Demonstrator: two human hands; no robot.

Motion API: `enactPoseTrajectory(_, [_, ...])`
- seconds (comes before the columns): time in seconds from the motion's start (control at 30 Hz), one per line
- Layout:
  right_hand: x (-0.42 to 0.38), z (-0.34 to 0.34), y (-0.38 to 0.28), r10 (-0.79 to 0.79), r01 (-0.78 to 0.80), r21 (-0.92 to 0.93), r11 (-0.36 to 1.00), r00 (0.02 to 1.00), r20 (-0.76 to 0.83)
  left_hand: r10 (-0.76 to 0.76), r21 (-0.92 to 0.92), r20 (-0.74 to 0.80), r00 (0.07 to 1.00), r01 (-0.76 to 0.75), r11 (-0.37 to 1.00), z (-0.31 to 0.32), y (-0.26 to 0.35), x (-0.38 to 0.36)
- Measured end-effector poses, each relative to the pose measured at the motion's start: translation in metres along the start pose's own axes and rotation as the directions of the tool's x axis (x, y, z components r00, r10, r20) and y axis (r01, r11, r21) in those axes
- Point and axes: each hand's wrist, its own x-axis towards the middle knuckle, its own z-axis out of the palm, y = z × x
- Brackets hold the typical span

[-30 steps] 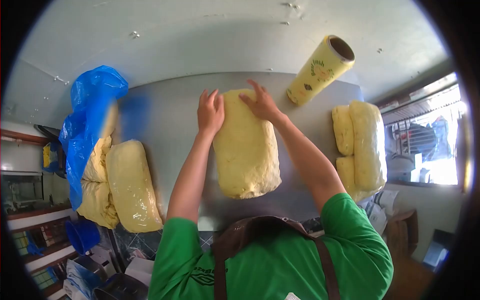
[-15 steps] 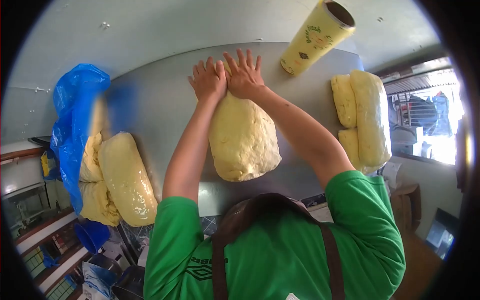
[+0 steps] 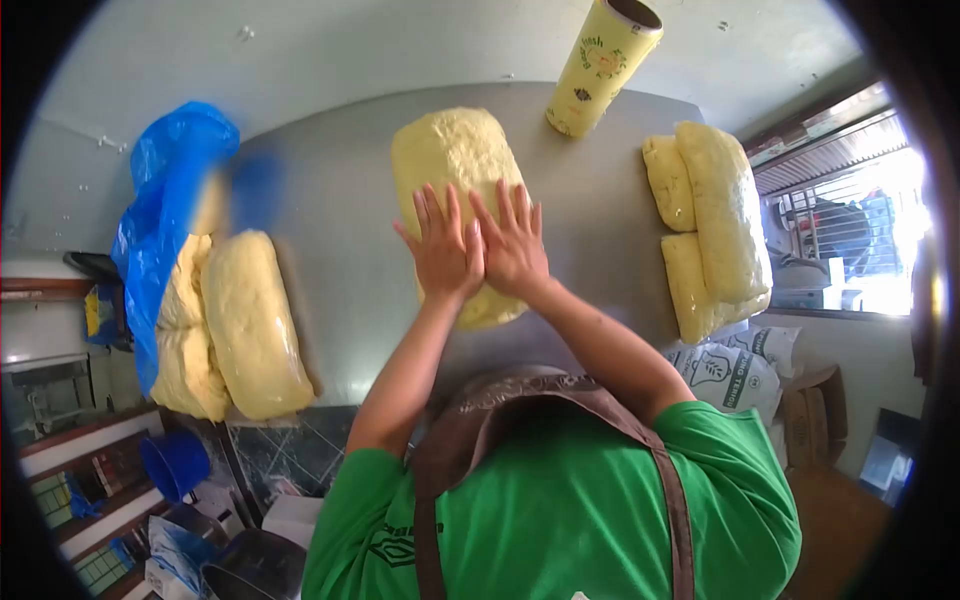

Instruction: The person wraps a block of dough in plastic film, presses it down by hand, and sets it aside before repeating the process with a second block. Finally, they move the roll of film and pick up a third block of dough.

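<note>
A long pale-yellow block of dough [image 3: 455, 145] lies lengthwise on the metal table [image 3: 345, 200], its far end uncovered. Pressed flat on the near half of it is my left hand [image 3: 445, 255], fingers stretched forward. Beside it my right hand [image 3: 512, 240] also lies flat on the dough, fingers spread, the two thumbs side by side. Both palms hide part of the dough's surface, and neither hand grips anything.
Several wrapped dough blocks [image 3: 255, 325] sit at the left edge, partly under a blue plastic sheet [image 3: 165, 240]. More dough blocks [image 3: 725, 210] lie at the right edge. A yellow printed roll [image 3: 590, 75] stands at the back. Printed sacks [image 3: 735, 375] are below, right.
Both hands have drawn back from the dough's far end to its near half. The dough's far part is now exposed and looks longer. The view has shifted slightly.
</note>
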Motion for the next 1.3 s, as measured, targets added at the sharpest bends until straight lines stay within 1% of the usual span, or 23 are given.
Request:
enactPoseTrajectory(0.03, [-0.006, 0.003, 0.0, 0.017, -0.016, -0.008, 1.0, 0.999, 0.033, -0.019, -0.106, 0.014, 1.0, 0.02, 0.994, -0.001, 0.001, -0.001])
enactPoseTrajectory(0.13, [-0.001, -0.005, 0.02, -0.048, 0.03, 0.252, 0.967, 0.997, 0.065, -0.1, -0.465, 0.016, 0.995, 0.096, 0.88, -0.01, -0.017, 0.016])
enactPoseTrajectory(0.2, [-0.031, -0.016, 0.041, 0.191, -0.175, 0.442, 0.88, 0.981, 0.007, -0.262, -0.639, -0.091, 0.961, 0.145, 0.756, 0.003, -0.061, -0.005])
enactPoseTrajectory(0.27, [-0.061, -0.017, 0.081, 0.311, -0.422, 0.343, 0.839, 0.89, 0.334, -0.414, -0.771, 0.141, 0.899, 0.362, 0.524, -0.029, -0.078, -0.041])
enactPoseTrajectory(0.33, [-0.089, -0.029, 0.084, 0.194, -0.576, 0.497, 0.649, 0.757, 0.623, -0.482, -0.794, 0.415, 0.772, 0.566, 0.223, -0.049, -0.081, -0.078])
enactPoseTrajectory(0.43, [-0.11, 0.015, 0.076, 0.27, -0.632, 0.68, 0.373, 0.775, 0.572, -0.348, -0.8, 0.351, 0.869, 0.472, 0.37, -0.045, -0.071, -0.098])
enactPoseTrajectory(0.47, [-0.117, 0.024, 0.062, 0.316, -0.652, 0.741, 0.162, 0.746, 0.586, -0.336, -0.769, 0.323, 0.885, 0.452, 0.452, -0.043, -0.066, -0.097])
enactPoseTrajectory(0.53, [-0.122, 0.019, 0.024, 0.398, -0.57, 0.778, -0.265, 0.67, 0.627, -0.293, -0.709, 0.37, 0.881, 0.472, 0.523, -0.046, -0.069, -0.087])
enactPoseTrajectory(0.57, [-0.12, 0.015, 0.029, 0.351, -0.598, 0.772, -0.214, 0.691, 0.632, -0.275, -0.682, 0.387, 0.88, 0.474, 0.557, -0.049, -0.071, -0.08])
enactPoseTrajectory(0.6, [-0.118, 0.012, 0.036, 0.3, -0.626, 0.763, -0.163, 0.705, 0.642, -0.18, -0.704, 0.475, 0.861, 0.495, 0.509, -0.054, -0.072, -0.076])
enactPoseTrajectory(0.67, [-0.118, -0.001, 0.046, 0.21, -0.681, 0.732, 0.0, 0.716, 0.666, -0.106, -0.462, 0.195, 0.975, 0.186, 0.867, -0.069, -0.041, -0.075])
enactPoseTrajectory(0.7, [-0.117, 0.0, 0.048, 0.211, -0.68, 0.722, 0.127, 0.729, 0.651, -0.014, -0.266, 0.063, 0.998, 0.031, 0.963, -0.07, -0.028, -0.074])
enactPoseTrajectory(0.77, [-0.114, 0.004, 0.053, 0.205, -0.646, 0.66, 0.384, 0.757, 0.621, -0.08, -0.348, 0.108, 0.991, 0.113, 0.931, -0.054, -0.02, -0.065])
enactPoseTrajectory(0.83, [-0.103, -0.009, 0.037, 0.247, -0.527, 0.486, 0.697, 0.813, 0.528, -0.188, -0.359, 0.153, 0.97, 0.232, 0.904, -0.044, -0.012, -0.054])
enactPoseTrajectory(0.87, [-0.097, -0.019, 0.032, 0.252, -0.446, 0.363, 0.818, 0.845, 0.471, -0.169, -0.354, 0.16, 0.973, 0.216, 0.91, -0.044, -0.011, -0.051])
enactPoseTrajectory(0.97, [-0.091, -0.048, 0.045, 0.03, -0.207, 0.29, 0.934, 0.857, 0.515, -0.052, -0.177, 0.24, 0.969, 0.096, 0.98, -0.051, -0.011, -0.06])
enactPoseTrajectory(1.07, [-0.077, -0.082, 0.056, 0.105, -0.171, 0.084, 0.982, 0.853, 0.512, -0.114, -0.295, -0.01, 0.993, 0.106, 0.95, -0.034, -0.007, -0.072])
enactPoseTrajectory(1.1, [-0.069, -0.093, 0.06, 0.116, -0.141, 0.07, 0.987, 0.951, 0.287, -0.043, -0.197, 0.001, 0.999, 0.042, 0.979, -0.025, -0.007, -0.072])
enactPoseTrajectory(1.17, [-0.029, -0.121, 0.075, 0.068, -0.071, -0.012, 0.997, 0.987, -0.147, 0.093, 0.012, 0.055, 0.994, -0.093, 0.996, -0.013, -0.007, -0.075])
enactPoseTrajectory(1.2, [-0.002, -0.153, 0.077, 0.093, -0.111, -0.055, 0.992, 0.962, -0.258, 0.086, -0.026, 0.054, 0.995, -0.085, 0.996, -0.017, -0.005, -0.068])
enactPoseTrajectory(1.23, [0.026, -0.172, 0.096, -0.052, -0.015, -0.14, 0.99, 0.883, -0.466, 0.063, 0.004, 0.114, 0.991, -0.064, 0.998, -0.022, -0.004, -0.062])
enactPoseTrajectory(1.27, [0.056, -0.184, 0.112, -0.158, -0.037, -0.276, 0.96, 0.743, -0.651, 0.035, 0.034, 0.178, 0.983, -0.042, 0.999, -0.028, -0.003, -0.059])
enactPoseTrajectory(1.3, [0.082, -0.202, 0.125, -0.217, -0.011, -0.309, 0.951, 0.687, -0.693, 0.003, 0.066, 0.239, 0.971, -0.02, 0.998, -0.034, -0.002, -0.059])
